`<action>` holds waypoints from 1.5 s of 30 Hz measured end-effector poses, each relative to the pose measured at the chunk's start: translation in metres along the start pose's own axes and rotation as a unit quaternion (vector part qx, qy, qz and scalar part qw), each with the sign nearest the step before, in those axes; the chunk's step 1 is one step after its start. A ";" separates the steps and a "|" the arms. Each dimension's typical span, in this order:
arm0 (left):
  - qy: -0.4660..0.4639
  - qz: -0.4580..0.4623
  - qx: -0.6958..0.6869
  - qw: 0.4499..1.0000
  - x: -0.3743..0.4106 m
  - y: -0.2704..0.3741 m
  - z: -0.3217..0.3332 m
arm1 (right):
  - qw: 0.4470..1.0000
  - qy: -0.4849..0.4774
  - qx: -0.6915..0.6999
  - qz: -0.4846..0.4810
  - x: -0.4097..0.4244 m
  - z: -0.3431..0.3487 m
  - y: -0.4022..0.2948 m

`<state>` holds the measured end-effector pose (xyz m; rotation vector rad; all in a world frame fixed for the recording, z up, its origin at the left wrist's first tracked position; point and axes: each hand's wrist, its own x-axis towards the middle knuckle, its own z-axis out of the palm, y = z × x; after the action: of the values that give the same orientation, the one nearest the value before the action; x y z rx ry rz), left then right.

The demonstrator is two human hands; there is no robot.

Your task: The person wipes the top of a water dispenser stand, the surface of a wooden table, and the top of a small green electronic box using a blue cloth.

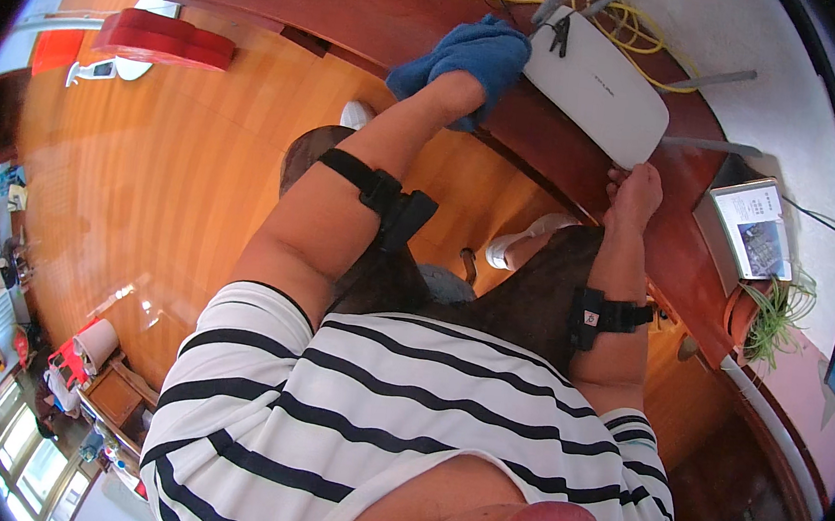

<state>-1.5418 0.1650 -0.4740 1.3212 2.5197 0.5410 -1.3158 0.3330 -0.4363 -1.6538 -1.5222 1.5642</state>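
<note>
A blue cloth (486,52) is bunched around my left hand (466,93), hiding its fingers. The cloth meets the near-left edge of a white router (600,90), above the front edge of a red-brown wooden desk (579,148). At the router's nearest corner are the curled fingers of my right hand (636,193), gripping it. Grey antennas (714,79) stick out from the router, and a small black clip (560,35) rests on its top.
Yellow cable (622,16) lies coiled behind the router. To the right are a box with a printed cover (754,225) and a potted spider plant (778,314). A red padded seat (167,38) stands at left on the wooden floor (195,141).
</note>
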 end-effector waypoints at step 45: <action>0.152 -0.065 0.228 0.959 0.026 -0.055 -0.023 | 0.996 0.057 0.052 0.044 0.011 0.001 -0.001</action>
<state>-1.6056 0.1526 -0.4786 1.2727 3.0979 0.1418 -1.3192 0.3423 -0.4402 -1.7391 -1.3057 1.5382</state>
